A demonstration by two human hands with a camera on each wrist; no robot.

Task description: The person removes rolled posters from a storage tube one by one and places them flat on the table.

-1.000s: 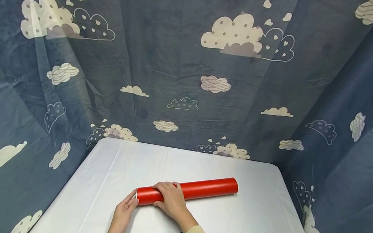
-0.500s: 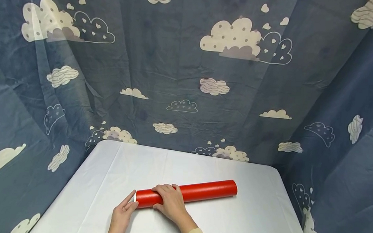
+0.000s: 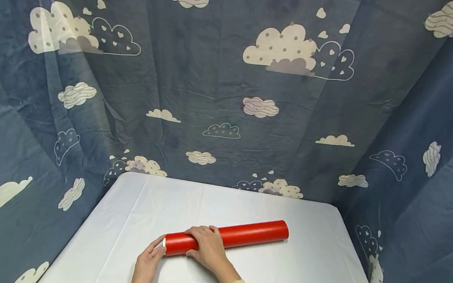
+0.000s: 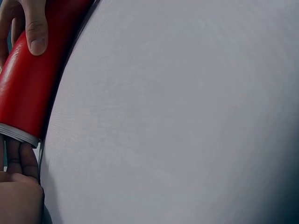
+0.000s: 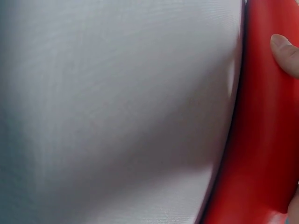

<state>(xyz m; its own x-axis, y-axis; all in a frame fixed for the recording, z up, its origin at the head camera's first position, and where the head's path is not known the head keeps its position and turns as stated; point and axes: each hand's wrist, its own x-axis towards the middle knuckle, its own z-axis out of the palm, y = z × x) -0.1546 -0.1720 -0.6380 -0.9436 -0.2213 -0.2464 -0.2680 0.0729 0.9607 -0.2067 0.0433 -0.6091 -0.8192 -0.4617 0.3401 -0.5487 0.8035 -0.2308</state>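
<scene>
— Red tube (image 3: 252,234): where does it lie?
— Across the lower centre of the frame, on the white worktop (image 3: 305,254), its left end slightly lower in the picture than its right. The patterned curtain (image 3: 229,94) fills the background above.
— And the two hands?
— Left hand (image 3: 147,261), lower left of centre: thumb and fingers pinch the white rim (image 3: 164,243) at the tube's left end. Right hand (image 3: 209,249), just right of it: fingers curl over the tube's top, with the thumb pressed to the near side. The left-wrist view shows that same thumb at its upper left.
— What has changed over the last second?
— Compare the left end. Earlier, only a thin white line edged the red; now a wider white band shows, and the left hand has shifted slightly leftward with it. The tube keeps its place on the worktop, and the right hand keeps its grip.
— How should the change be read?
— As a judgement: the left hand seems to be easing the white part outward while the right hand steadies the red body. The work appears begun but incomplete, since white and red still meet.
— Is the white part a cap?
— Uncertain. The left-wrist view, lower left, shows a pale, ribbed edge above the fingers; whether it belongs to a cap or an inner layer cannot be told.
</scene>
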